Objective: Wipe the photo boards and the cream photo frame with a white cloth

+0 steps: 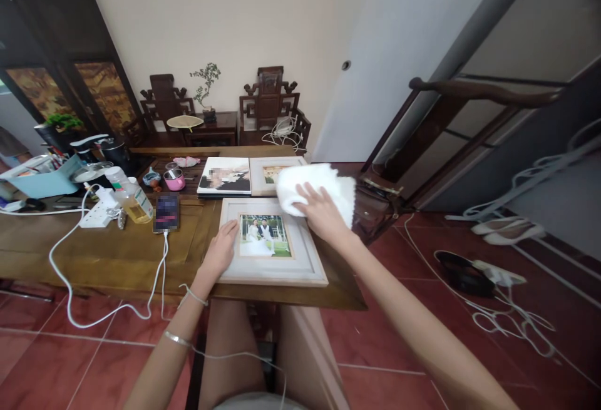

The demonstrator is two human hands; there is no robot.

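Observation:
A white picture frame (307, 263) with a photo (265, 236) of two people lies flat near the table's front edge. My left hand (220, 248) holds its left side, fingers resting over the border. In my right hand (322, 210) is a bunched white cloth (305, 181), at the frame's upper right corner. Part of the cloth hangs to the right, past the table's side. Just behind, a second pale picture frame (259, 163) is partly covered by the cloth. Left of that lies a photo album (224, 174).
On the left are a phone (166, 213) with a charging cable, a bottle of yellow liquid (136, 202), a power strip (98, 213), a pink cup (174, 179) and a blue bin (44, 178). A wooden chair (380, 191) stands right of the table (188, 266). Cables trail across the floor.

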